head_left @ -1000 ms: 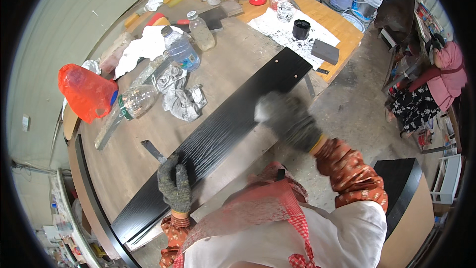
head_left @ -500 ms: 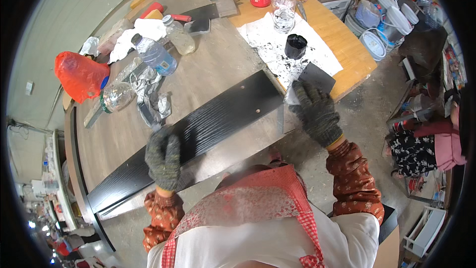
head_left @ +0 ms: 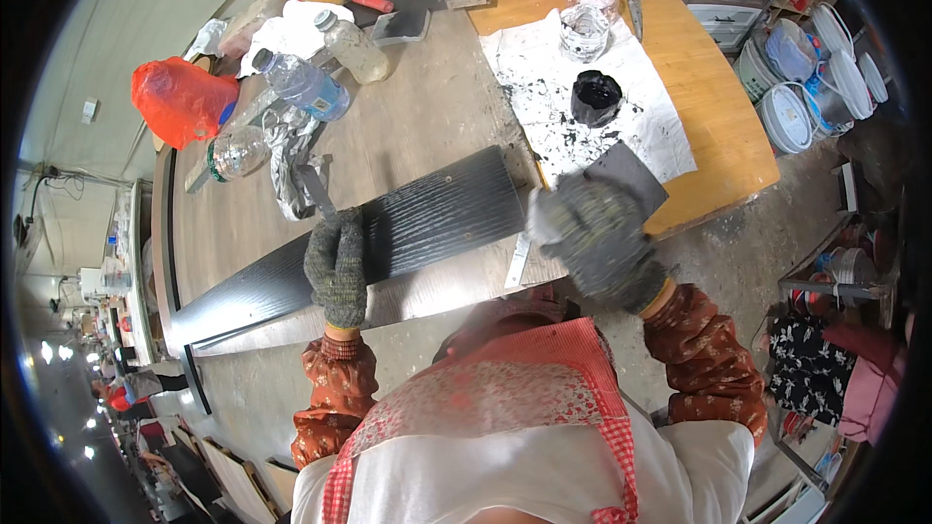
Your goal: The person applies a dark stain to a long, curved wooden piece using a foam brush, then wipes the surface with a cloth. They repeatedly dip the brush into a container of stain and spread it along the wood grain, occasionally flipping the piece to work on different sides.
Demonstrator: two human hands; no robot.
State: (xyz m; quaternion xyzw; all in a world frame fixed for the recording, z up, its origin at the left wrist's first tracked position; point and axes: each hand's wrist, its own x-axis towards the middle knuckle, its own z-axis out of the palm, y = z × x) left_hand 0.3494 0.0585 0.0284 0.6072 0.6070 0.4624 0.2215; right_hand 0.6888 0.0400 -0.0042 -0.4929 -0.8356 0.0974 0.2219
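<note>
A long black board (head_left: 437,209) with visible grain, two small holes near its right end and a tapering left end lies across the table's near edge. My left hand (head_left: 336,267), in a dark grey knit glove, is closed over the board's middle. A thin grey strip like a scraper blade (head_left: 316,189) sticks out beyond its fingers. My right hand (head_left: 602,238), gloved alike, is curled just off the board's right end, with a white wad (head_left: 544,217) at its fingertips. Behind it lies a dark flat sheet (head_left: 629,180). A metal strip (head_left: 519,260) pokes out below the board's right end.
A cup of black liquid (head_left: 595,99) and a clear jar (head_left: 584,34) stand on a stained white cloth (head_left: 660,136). Farther left are plastic bottles (head_left: 306,87), a grey rag (head_left: 286,150) and a red bag (head_left: 180,102). White buckets (head_left: 784,118) stand right, beyond the table; a person's patterned clothing (head_left: 811,369) shows nearby.
The whole view has shifted with my head. My left hand has moved farther onto the board, and the grey strip now points up from its fingers. My right hand remains near the board's right end.
</note>
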